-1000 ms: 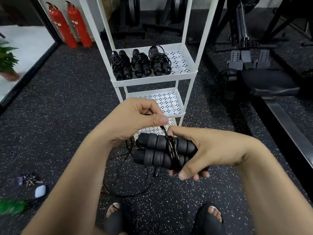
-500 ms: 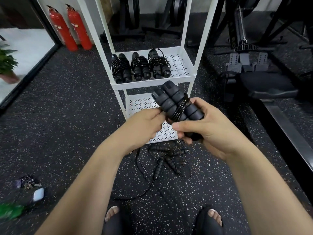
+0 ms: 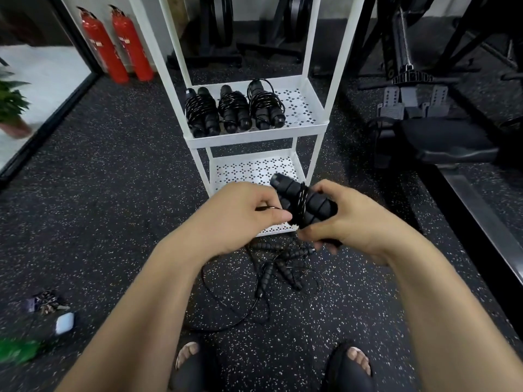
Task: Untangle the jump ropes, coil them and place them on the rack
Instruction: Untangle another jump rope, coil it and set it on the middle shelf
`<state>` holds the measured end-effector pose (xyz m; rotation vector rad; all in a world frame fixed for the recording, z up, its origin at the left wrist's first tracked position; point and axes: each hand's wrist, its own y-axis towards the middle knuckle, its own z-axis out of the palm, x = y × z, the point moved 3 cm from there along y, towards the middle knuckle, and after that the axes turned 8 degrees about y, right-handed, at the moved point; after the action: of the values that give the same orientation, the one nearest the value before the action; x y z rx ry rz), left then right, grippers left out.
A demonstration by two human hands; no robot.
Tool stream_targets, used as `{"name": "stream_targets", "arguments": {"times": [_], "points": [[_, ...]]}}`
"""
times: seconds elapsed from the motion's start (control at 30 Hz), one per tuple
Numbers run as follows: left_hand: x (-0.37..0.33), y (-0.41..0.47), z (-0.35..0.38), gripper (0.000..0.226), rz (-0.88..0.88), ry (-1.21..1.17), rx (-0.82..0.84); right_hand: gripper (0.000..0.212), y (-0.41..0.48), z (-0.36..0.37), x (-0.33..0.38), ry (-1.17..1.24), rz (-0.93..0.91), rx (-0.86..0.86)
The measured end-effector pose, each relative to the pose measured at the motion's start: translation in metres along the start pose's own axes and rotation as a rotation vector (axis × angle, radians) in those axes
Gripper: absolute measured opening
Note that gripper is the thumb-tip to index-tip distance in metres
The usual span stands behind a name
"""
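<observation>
A coiled black jump rope (image 3: 305,203), its cord wound round the two foam handles, is held in front of the white rack (image 3: 254,137). My right hand (image 3: 348,219) grips the handles from the right and below. My left hand (image 3: 249,207) pinches the cord at the bundle's left side. Three coiled jump ropes (image 3: 233,111) lie side by side on the rack's upper shelf. A tangle of loose jump ropes (image 3: 280,267) lies on the floor under my hands.
The rack's lower shelves (image 3: 249,171) hold nothing visible. Two red fire extinguishers (image 3: 116,46) stand at the back left. A bench and gym machines (image 3: 441,142) fill the right. Keys and a small white case (image 3: 63,322) lie on the floor at left. My sandalled feet (image 3: 192,363) are below.
The bundle has been raised from a level hold to tilted in front of the rack, then lowered slightly. My left hand has shifted to the cord at its left side.
</observation>
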<state>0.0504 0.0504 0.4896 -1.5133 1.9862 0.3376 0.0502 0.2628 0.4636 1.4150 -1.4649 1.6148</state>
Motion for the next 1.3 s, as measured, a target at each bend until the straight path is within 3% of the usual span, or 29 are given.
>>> {"name": "stream_targets", "arguments": {"times": [0.17, 0.3, 0.43, 0.63, 0.77, 0.87, 1.1, 1.2, 1.3], "points": [[0.002, -0.003, -0.010, 0.020, 0.026, -0.166, -0.039, 0.050, -0.011, 0.004, 0.006, -0.085, 0.099, 0.222], [0.006, -0.002, -0.017, 0.036, 0.056, -0.221, -0.059, 0.050, -0.021, 0.007, 0.008, -0.157, 0.162, 0.423], [0.014, -0.001, -0.018, 0.045, 0.086, -0.360, -0.026, 0.044, -0.032, 0.009, 0.015, -0.040, 0.140, 0.610], [0.009, -0.005, -0.013, 0.013, 0.133, -0.682, 0.055, 0.062, -0.038, 0.013, 0.027, 0.175, 0.001, 0.678], [0.013, -0.002, -0.011, 0.046, -0.067, -0.710, -0.100, 0.061, -0.033, 0.020, 0.035, 0.395, -0.136, 0.580], [0.009, 0.002, 0.001, 0.033, -0.062, -0.637, -0.085, 0.060, -0.026, 0.018, 0.038, 0.523, -0.214, 0.391], [-0.003, 0.004, 0.022, 0.029, -0.050, -0.291, 0.093, 0.044, -0.010, 0.001, 0.030, 0.359, -0.292, -0.149], [-0.005, 0.001, 0.020, 0.027, -0.032, -0.190, 0.125, 0.044, -0.008, -0.012, 0.023, 0.234, -0.272, -0.260], [-0.011, -0.002, 0.010, 0.023, 0.003, -0.007, 0.076, 0.045, -0.005, -0.017, 0.014, 0.110, -0.209, -0.255]]}}
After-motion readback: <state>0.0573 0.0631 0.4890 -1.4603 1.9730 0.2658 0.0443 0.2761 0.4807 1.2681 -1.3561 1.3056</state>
